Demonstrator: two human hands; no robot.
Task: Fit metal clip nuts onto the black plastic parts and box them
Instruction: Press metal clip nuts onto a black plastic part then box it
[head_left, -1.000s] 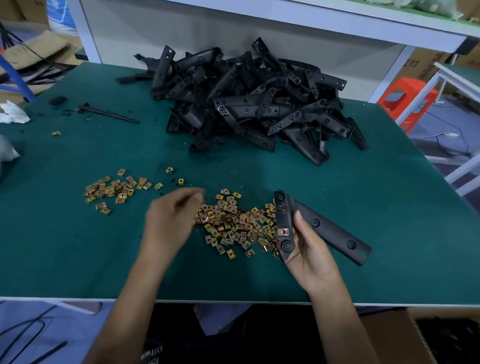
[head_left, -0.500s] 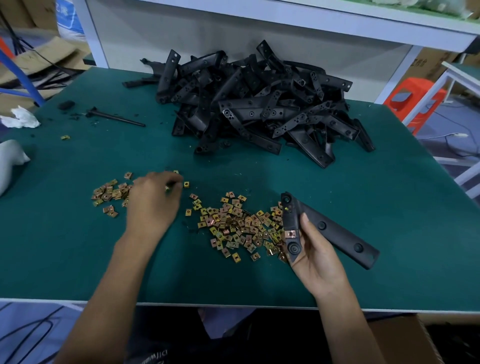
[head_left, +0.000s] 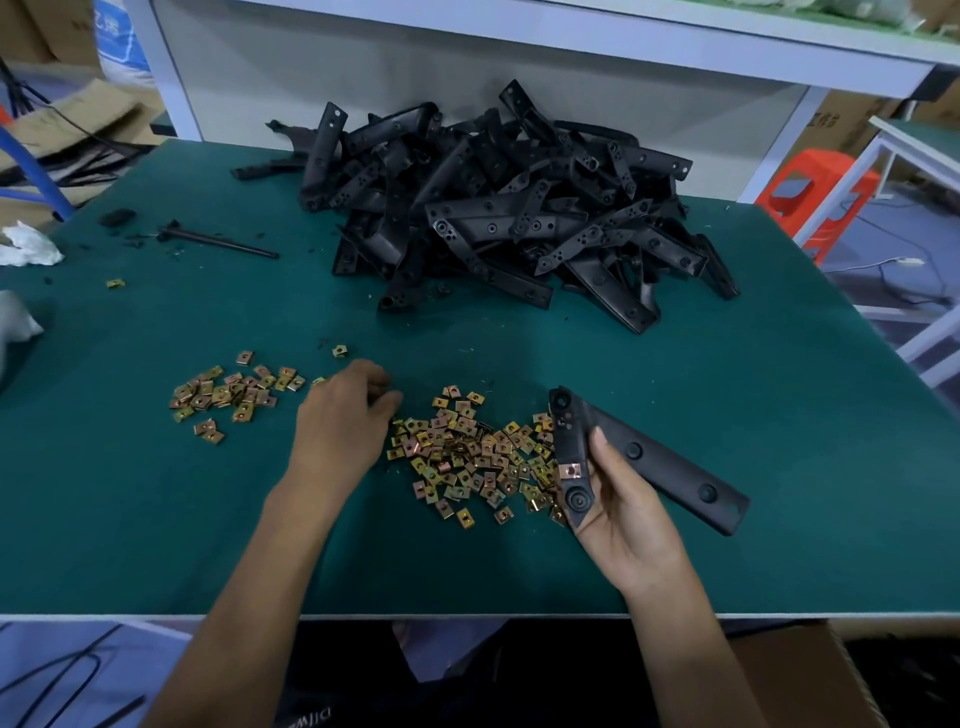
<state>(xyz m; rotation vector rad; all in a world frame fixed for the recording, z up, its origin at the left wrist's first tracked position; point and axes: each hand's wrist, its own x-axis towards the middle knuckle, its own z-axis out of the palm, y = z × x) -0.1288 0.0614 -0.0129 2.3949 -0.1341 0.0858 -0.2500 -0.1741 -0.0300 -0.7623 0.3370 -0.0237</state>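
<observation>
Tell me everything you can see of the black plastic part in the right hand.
Matte, moulded black plastic part: a short arm and a longer one meet at its far end. The short arm carries round bosses and one coppery clip nut fitted midway. The longer arm, with two round holes, runs rightward and nearer. The right hand grips the short arm, thumb laid along it. Its long end seems to rest on the green mat, beside the loose clip nuts.
</observation>
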